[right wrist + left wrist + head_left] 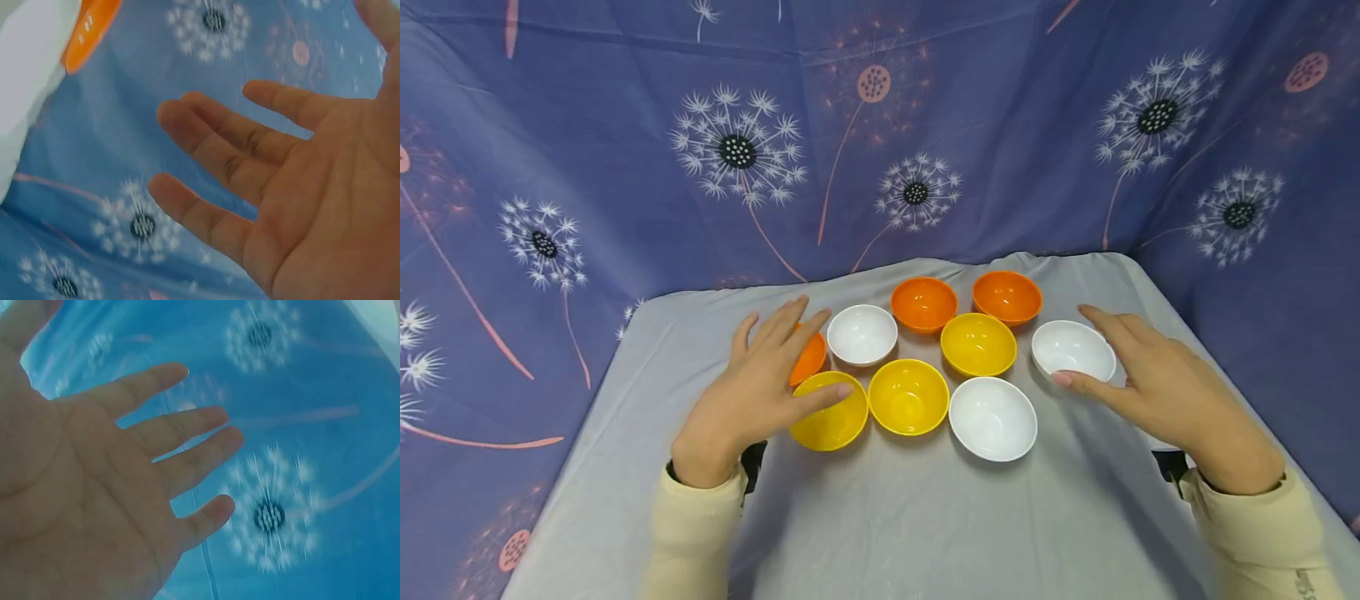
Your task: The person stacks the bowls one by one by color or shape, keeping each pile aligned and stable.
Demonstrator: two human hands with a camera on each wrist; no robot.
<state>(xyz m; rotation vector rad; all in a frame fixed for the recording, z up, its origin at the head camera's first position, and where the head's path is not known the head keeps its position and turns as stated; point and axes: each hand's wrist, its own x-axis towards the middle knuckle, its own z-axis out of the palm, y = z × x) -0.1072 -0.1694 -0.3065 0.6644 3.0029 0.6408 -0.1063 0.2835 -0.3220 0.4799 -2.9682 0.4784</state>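
My left hand (748, 396) hovers with spread fingers over the left end of a group of bowls, partly hiding an orange bowl (808, 358) and a yellow bowl (831, 417). Its palm (81, 481) holds nothing in the left wrist view. On the other side, my right hand (1165, 383) is held beside a white bowl (1073, 350), thumb overlapping its rim; whether it touches cannot be told. No object lies in the right palm (325, 194). Between the hands are a yellow bowl (908, 398), another yellow bowl (978, 346), a white bowl (992, 419) and a white bowl (862, 335).
Two orange bowls, a left one (924, 305) and a right one (1007, 297), stand at the back. All the bowls are upright on a grey cloth-covered table (880, 525). A blue dandelion-print curtain (820, 150) hangs behind and along the sides.
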